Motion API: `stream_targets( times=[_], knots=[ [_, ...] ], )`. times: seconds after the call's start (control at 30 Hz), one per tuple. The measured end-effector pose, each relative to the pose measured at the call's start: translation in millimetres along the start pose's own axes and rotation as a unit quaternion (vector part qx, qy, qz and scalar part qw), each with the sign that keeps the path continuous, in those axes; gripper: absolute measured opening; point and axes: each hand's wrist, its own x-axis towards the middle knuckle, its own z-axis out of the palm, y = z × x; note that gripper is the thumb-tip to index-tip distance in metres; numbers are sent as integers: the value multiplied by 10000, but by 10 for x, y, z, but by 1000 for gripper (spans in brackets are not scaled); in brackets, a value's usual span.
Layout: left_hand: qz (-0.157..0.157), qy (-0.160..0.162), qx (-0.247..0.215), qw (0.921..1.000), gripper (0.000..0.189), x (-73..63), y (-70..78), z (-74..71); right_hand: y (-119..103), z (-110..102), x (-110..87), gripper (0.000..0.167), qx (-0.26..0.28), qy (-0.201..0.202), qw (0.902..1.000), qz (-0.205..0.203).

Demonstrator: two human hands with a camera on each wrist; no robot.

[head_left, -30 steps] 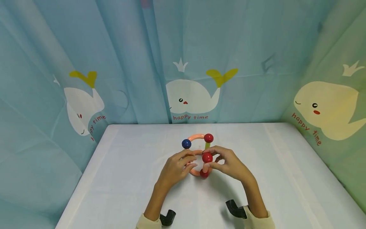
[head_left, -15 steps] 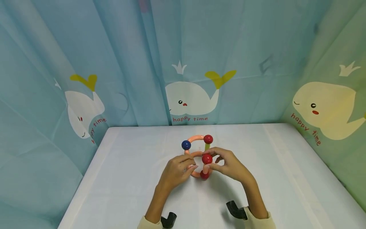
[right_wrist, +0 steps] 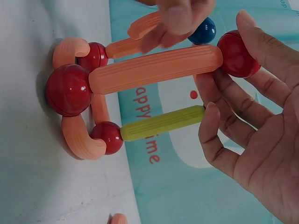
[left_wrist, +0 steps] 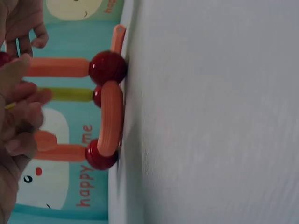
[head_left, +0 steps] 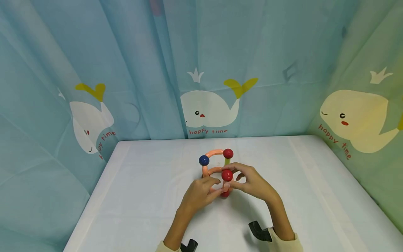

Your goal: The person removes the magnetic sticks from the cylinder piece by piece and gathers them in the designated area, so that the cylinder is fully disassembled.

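Note:
A frame of orange sticks, one green stick [right_wrist: 163,123] and red and blue balls stands upright on the white table. My right hand [head_left: 250,180] grips the red ball [right_wrist: 239,53] atop the near orange stick [right_wrist: 156,70], thumb on one side and fingers on the other. My left hand [head_left: 201,192] is at the frame's near left side, fingers loosely bent, its thumb reaching across to the near stick. The blue ball [head_left: 204,160] tops the back left post. A curved orange stick [right_wrist: 145,24] shows beside the left fingers, partly hidden by them.
The frame's base has red balls [right_wrist: 70,91] joined by curved orange sticks [right_wrist: 79,140]. A separate orange piece [right_wrist: 119,218] lies at the right wrist view's lower edge. Black bent tubes [head_left: 260,231] sit by both cuffs. A whale-print curtain [head_left: 151,70] hangs behind the table [head_left: 126,196].
My left hand has moved right and slightly nearer the front, its thumb now over the near stick's lower part. The right hand keeps its grip on the red ball; the frame stays in place.

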Motion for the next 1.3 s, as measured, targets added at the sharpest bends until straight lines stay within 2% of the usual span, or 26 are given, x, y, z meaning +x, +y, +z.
stream_targets(
  times=[0.13,0.2,0.33,0.47,0.63,0.77,0.93,1.03,1.3],
  knots=[
    [-296,-225,-92,9993,25,5,44,37,-8,-5,4,46,-63,-83,9999,59],
    [-474,-288,-301,9980,26,11,63,56,-14,-10,8,49,-89,-109,9999,91],
    [-756,-282,-741,9940,29,40,97,109,-21,-27,9,53,-117,-102,9998,113],
    [-1204,-356,-1027,9868,31,61,155,160,-19,-43,10,51,-68,-58,9999,70],
    [-1944,-453,-1359,9704,33,74,231,203,-17,-48,19,47,74,-5,10000,-11],
    [-2450,-551,-1781,9514,40,70,251,222,-9,-30,22,45,178,51,9998,-36],
    [-2835,-652,-2190,9314,34,49,262,221,5,-4,6,41,187,116,9997,-115],
    [-2871,-625,-2193,9304,30,50,264,228,-2,-8,-1,41,186,126,9997,-119],
    [-2459,-379,-1805,9516,24,65,257,230,0,-6,3,41,116,207,9997,-49]
  ],
)
